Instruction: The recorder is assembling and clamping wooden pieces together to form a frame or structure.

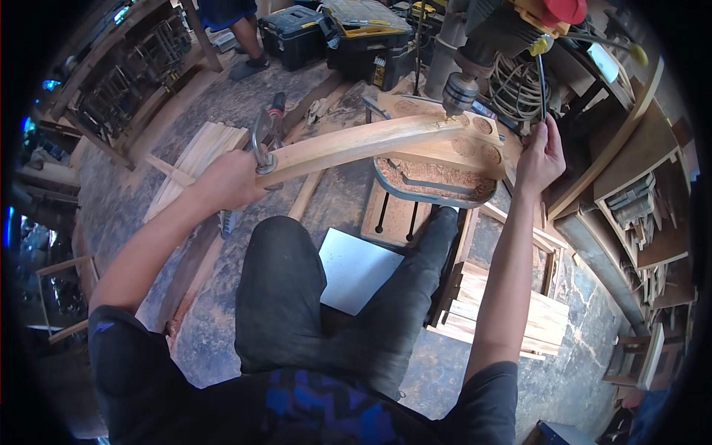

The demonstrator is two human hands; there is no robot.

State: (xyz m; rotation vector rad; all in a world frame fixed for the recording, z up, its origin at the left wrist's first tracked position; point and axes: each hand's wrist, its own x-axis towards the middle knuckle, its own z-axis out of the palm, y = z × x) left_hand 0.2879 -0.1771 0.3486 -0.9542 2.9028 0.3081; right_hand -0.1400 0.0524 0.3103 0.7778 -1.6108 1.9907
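Observation:
My left hand (231,180) grips the near end of a long curved wooden piece (356,143), beside a metal clamp (263,144) fixed on that end. The far end of the piece lies on the sawdust-covered table (437,185) of a drill press, under the chuck and bit (460,93). Several shallow round recesses (480,137) are cut in the wood there. My right hand (541,156) is raised and closed around the thin black feed lever (542,85) of the drill press.
A stack of planks (512,308) lies at the right of my legs, a white sheet (356,268) between my knees. Black and yellow tool cases (334,33) stand behind the press, a coil of cable (515,85) beside it. Another person's legs (245,33) are at the back.

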